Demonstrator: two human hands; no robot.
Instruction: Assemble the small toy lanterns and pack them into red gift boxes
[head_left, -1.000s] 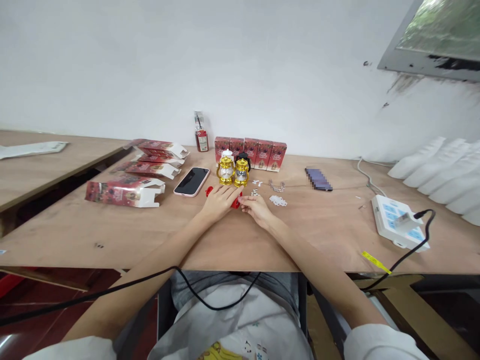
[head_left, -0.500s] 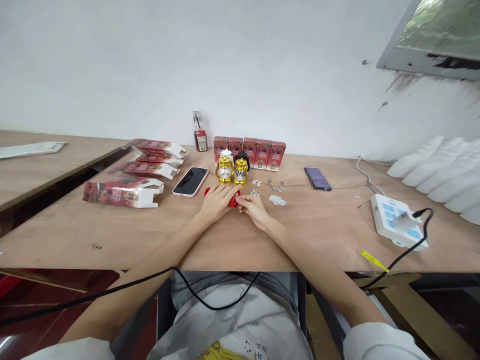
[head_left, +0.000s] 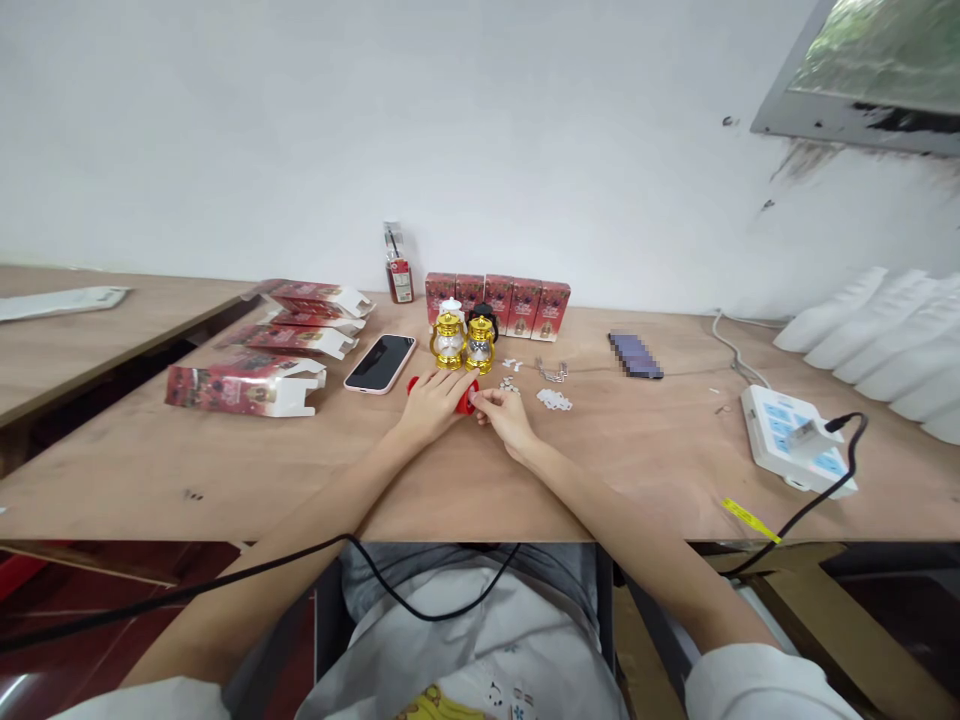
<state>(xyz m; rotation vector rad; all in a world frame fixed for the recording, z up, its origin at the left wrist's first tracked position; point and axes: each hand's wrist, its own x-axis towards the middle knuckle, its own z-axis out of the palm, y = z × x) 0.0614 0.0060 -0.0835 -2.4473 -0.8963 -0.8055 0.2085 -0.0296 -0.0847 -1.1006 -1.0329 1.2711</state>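
My left hand (head_left: pixel 437 402) lies over a red lantern (head_left: pixel 464 404) on its side, the fingers wrapped across it and covering most of it. Only its two ends show. At its right end my right hand (head_left: pixel 505 414) pinches with thumb and forefinger against the base; any small piece between those fingertips is too small to make out. Just behind stand two gold lanterns (head_left: pixel 480 348), with a white lantern (head_left: pixel 451 306) and a black lantern (head_left: pixel 484 312) behind them. Small round cells (head_left: pixel 510 385), white plastic pieces (head_left: pixel 554 400) and metal strips (head_left: pixel 552 370) lie to the right.
Several red boxes (head_left: pixel 523 308) stand in a row near the wall. Opened boxes (head_left: pixel 240 385) lie at left beside a phone (head_left: pixel 381 363). Another phone (head_left: pixel 636 356) and a power strip (head_left: pixel 795 440) are at right. A black cable (head_left: pixel 360 545) crosses before me.
Both hands stay at the red lantern. My right fingers have shifted very slightly at its end, and the view has moved a little.
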